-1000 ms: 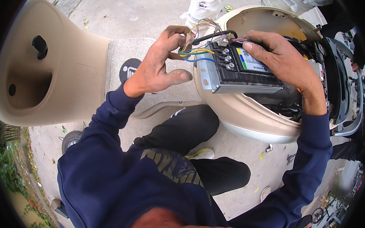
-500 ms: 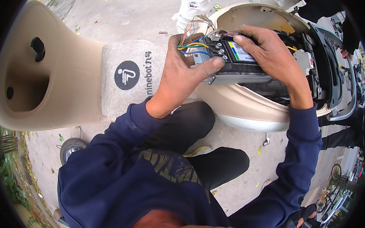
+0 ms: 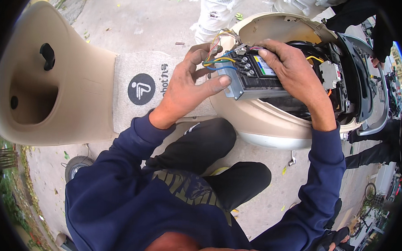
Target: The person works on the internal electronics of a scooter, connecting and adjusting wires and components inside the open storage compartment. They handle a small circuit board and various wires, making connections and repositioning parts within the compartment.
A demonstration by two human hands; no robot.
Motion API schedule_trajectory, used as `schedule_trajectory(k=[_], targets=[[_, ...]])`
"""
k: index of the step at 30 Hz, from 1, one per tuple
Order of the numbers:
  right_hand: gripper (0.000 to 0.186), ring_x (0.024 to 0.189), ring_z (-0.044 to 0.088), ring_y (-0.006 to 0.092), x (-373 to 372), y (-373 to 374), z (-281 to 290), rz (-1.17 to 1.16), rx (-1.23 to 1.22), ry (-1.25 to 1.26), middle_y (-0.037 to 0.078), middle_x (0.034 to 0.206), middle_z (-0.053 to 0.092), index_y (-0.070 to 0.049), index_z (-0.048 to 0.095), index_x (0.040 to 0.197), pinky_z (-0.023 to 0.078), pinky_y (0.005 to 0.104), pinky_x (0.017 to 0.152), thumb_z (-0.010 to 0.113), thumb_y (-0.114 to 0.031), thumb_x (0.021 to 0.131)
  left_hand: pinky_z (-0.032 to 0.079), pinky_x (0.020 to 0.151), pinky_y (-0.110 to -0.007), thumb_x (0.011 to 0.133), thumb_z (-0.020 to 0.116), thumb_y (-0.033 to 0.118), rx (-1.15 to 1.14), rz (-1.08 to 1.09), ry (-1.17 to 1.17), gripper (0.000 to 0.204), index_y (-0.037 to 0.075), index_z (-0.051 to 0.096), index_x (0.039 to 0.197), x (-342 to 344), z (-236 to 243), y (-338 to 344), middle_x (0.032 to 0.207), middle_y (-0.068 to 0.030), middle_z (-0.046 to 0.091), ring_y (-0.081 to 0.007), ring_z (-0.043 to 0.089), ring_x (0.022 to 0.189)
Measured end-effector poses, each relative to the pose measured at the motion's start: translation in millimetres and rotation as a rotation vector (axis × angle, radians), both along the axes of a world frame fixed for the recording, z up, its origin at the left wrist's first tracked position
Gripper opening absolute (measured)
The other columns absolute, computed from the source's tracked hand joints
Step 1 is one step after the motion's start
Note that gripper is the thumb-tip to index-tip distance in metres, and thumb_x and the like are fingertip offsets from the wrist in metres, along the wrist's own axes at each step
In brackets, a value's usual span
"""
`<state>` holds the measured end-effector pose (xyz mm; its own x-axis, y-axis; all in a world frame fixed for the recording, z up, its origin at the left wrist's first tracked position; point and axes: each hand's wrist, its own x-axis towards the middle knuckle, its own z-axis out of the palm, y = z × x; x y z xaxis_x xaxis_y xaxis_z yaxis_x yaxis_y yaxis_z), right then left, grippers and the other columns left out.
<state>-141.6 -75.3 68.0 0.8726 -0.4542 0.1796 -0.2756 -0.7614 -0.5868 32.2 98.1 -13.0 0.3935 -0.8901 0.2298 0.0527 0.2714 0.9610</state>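
A finned silver and black motor controller (image 3: 261, 87) with a colourful label lies at the opening of the cream scooter body (image 3: 259, 117). My right hand (image 3: 293, 69) grips its far side, thumb resting beside the label. Yellow, green and blue wires (image 3: 219, 62) loop out from the screw terminals (image 3: 248, 67) at the controller's left end. Around those wires my left hand (image 3: 189, 82) is spread, its thumb near the metal end bracket (image 3: 232, 82) and its fingers bent behind the wires. Whether the thumb touches the bracket I cannot tell.
Left of the body are the scooter's grey footboard mat (image 3: 125, 108) and cream front shield (image 3: 73, 75). A white breaker-like block (image 3: 331, 75) sits among wiring at right. A person in ripped pale jeans (image 3: 214, 16) stands beyond. A metal tool (image 3: 292, 158) lies on the pavement.
My left thumb has come off the terminals, and the left hand has drawn back leftward and opened. The right hand keeps its hold, a little lower in view with the controller.
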Motion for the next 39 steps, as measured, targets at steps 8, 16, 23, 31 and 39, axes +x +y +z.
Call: schedule_trajectory(k=[8,16,23,31,39], targets=[[0.029,0.092,0.066,0.0309,5,7,5,-0.058,-0.054,0.104,0.02,0.104,0.071,0.004,0.064,0.121,0.051,0.0356,0.086,0.056,-0.019,0.105,0.048,0.067,-0.027,0.1,0.068,0.027,-0.047,0.065,-0.071,0.048,0.0,0.04,0.127,8,26,1,0.091,-0.0077,0.062,-0.0123,0.057,0.08],[0.036,0.105,0.066,0.036,6,14,-6,-0.158,-0.066,-0.16,0.023,0.113,0.069,0.003,0.065,0.122,0.05,0.04,0.093,0.058,-0.026,0.104,0.042,0.077,-0.026,0.099,0.068,0.02,-0.003,-0.043,-0.111,0.045,0.001,0.037,0.125,15,22,4,0.088,-0.0097,0.065,-0.0103,0.053,0.082],[0.028,0.085,0.068,0.023,42,42,28,-0.097,0.15,-0.295,0.015,0.098,0.072,0.002,0.071,0.106,0.053,0.0336,0.08,0.069,-0.023,0.094,0.04,0.068,-0.027,0.093,0.069,0.019,-0.113,-0.043,-0.236,0.056,0.0,0.041,0.138,21,26,3,0.072,-0.0063,0.061,-0.0103,0.052,0.066],[0.025,0.081,0.072,0.0327,51,60,36,-0.186,-0.038,-0.107,0.022,0.088,0.073,0.005,0.073,0.099,0.055,0.0378,0.077,0.068,-0.013,0.084,0.042,0.075,-0.028,0.092,0.065,0.014,0.005,-0.123,-0.395,0.048,0.0,0.049,0.135,34,38,2,0.075,-0.004,0.061,-0.0093,0.053,0.074],[0.018,0.07,0.073,0.0242,44,67,32,-0.231,0.023,-0.237,0.018,0.08,0.073,0.004,0.074,0.096,0.055,0.0347,0.069,0.07,-0.012,0.087,0.042,0.068,-0.026,0.088,0.065,0.014,0.041,-0.084,-0.437,0.033,-0.004,0.061,0.114,31,38,-7,0.072,-0.0037,0.063,-0.0069,0.053,0.071]])
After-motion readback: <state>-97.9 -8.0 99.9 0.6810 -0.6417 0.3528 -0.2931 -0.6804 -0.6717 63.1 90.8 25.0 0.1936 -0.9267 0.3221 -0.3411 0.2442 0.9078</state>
